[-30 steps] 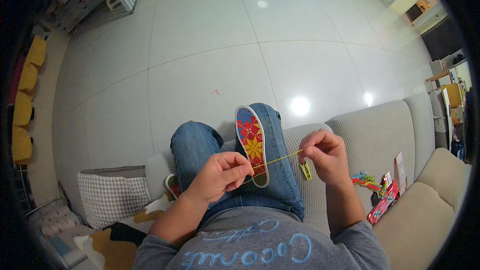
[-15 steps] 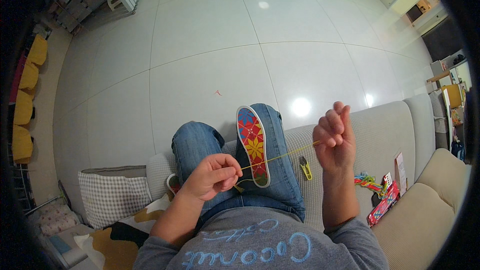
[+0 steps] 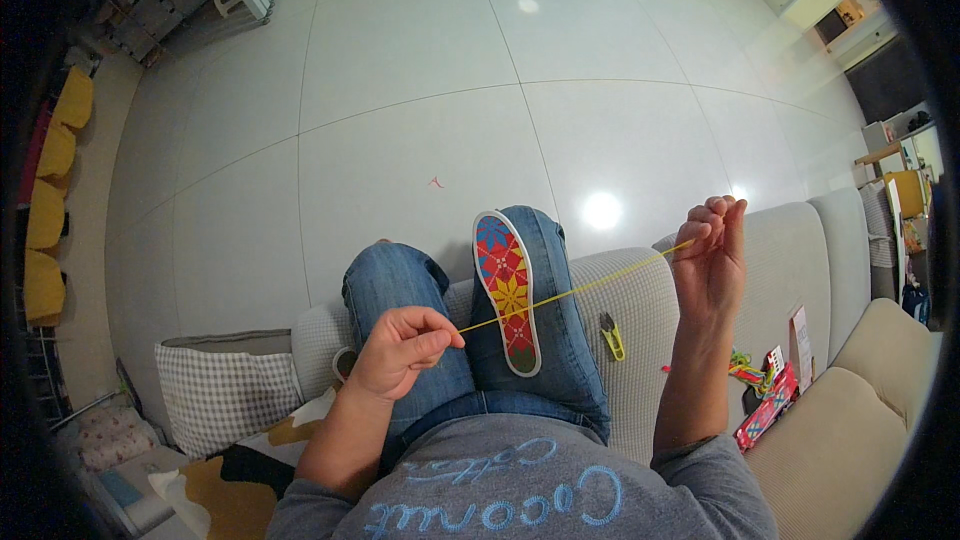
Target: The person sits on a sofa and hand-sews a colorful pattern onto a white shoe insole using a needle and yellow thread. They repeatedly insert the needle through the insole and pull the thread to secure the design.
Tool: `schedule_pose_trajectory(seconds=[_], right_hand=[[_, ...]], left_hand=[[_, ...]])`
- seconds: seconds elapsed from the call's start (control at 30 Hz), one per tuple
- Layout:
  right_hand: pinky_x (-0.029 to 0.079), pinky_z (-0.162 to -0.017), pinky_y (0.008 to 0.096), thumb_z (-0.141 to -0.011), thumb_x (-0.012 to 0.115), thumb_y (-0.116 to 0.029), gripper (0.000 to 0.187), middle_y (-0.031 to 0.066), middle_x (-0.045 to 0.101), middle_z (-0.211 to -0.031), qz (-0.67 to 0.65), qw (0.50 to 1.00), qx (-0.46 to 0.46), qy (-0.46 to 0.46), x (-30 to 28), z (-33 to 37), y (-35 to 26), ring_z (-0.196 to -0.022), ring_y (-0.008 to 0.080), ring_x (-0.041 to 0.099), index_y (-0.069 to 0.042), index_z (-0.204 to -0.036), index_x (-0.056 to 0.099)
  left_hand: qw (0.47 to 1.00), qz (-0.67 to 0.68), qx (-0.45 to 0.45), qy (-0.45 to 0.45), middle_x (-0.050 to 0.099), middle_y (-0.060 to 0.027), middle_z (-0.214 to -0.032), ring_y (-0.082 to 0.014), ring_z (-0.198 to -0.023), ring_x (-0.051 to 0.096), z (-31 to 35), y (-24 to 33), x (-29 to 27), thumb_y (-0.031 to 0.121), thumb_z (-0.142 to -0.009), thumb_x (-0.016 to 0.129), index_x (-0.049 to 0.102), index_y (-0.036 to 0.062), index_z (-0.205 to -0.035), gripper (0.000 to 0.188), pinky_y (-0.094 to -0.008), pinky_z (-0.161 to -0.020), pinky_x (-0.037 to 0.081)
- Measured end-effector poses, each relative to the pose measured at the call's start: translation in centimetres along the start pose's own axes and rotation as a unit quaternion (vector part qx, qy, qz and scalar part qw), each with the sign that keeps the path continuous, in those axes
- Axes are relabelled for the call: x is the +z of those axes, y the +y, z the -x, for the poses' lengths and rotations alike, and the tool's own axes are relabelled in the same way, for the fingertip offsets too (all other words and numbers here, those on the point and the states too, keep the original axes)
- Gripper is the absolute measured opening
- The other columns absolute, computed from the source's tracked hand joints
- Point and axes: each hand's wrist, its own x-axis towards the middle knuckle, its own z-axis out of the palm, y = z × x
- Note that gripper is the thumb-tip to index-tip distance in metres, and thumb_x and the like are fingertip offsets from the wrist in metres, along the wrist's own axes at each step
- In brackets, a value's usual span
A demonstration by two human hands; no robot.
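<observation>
A yellow thread (image 3: 580, 290) is stretched taut between my two hands, rising toward the right. My left hand (image 3: 402, 348) pinches one end, above my lap. Up over the sofa on the right, my right hand (image 3: 712, 255) is closed on the other end; whether a needle is in those fingers is too small to tell. Beneath the thread, an embroidered shoe insole (image 3: 507, 292) with a white rim and red, yellow, blue and green flower patterns lies on my right thigh. Yellow-handled thread snips (image 3: 612, 337) rest on the sofa beside that thigh.
Colored thread skeins (image 3: 750, 370) and a red patterned packet (image 3: 768, 408) lie on the sofa (image 3: 640, 410) at right. Another insole (image 3: 344, 364) shows partly beside my left leg. A checkered cushion (image 3: 228, 390) sits at left. A red thread scrap (image 3: 436, 182) is on the tiled floor.
My right hand has moved farther right and slightly up, my left hand a little left. The thread between them is longer, and its loose loop over the insole's lower end is gone.
</observation>
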Motion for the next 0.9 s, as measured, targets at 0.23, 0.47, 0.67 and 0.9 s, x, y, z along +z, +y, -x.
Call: schedule_pose_trajectory(seconds=[0.23,0.47,0.67,0.9], right_hand=[[0.054,-0.072,0.0265,-0.095,0.048,-0.024,0.024,0.0073,0.061,-0.087,-0.056,0.997,0.0,0.045,-1.5,-0.4,-0.3,-0.077,0.0144,0.059,-0.004,-0.086,0.058],[0.055,-0.072,0.0273,-0.094,0.05,-0.022,0.024,0.0091,0.063,-0.085,-0.068,0.996,-0.02,0.057,-2.2,-0.9,-1.1,-0.076,0.0157,0.061,-0.003,-0.083,0.059],[0.055,-0.072,0.0279,-0.093,0.051,-0.023,0.026,0.0104,0.065,-0.083,-0.065,0.995,-0.024,0.077,-2.9,-1.0,-1.7,-0.076,0.017,0.063,-0.001,-0.082,0.059],[0.055,-0.069,0.0275,-0.093,0.051,-0.024,0.026,0.0092,0.061,-0.08,-0.077,0.993,-0.053,0.078,-3.0,-1.3,-2.2,-0.072,0.0159,0.061,-0.001,-0.081,0.055]], left_hand=[[0.999,0.008,-0.034,0.011,0.048,-0.0028,-0.056,-0.0065,-0.046,0.036,-0.3,0.5,0.6,0.011,-0.081,0.06,0.059,-0.0117,-0.089,0.024,-0.0199,-0.043,0.027],[0.998,-0.005,-0.062,-0.007,0.047,-0.0031,-0.057,-0.0073,-0.047,0.039,-0.1,0.6,0.1,0.006,-0.08,0.057,0.059,-0.0111,-0.093,0.022,-0.02,-0.043,0.031],[0.998,-0.022,-0.065,-0.013,0.047,-0.0027,-0.059,-0.0072,-0.048,0.038,-0.2,0.7,0.2,0.006,-0.08,0.057,0.058,-0.0104,-0.094,0.022,-0.0198,-0.043,0.03],[0.996,-0.062,-0.061,-0.001,0.046,-0.0019,-0.058,-0.0071,-0.048,0.038,-0.1,0.9,0.5,0.007,-0.081,0.057,0.058,-0.01,-0.094,0.021,-0.0202,-0.043,0.029]])
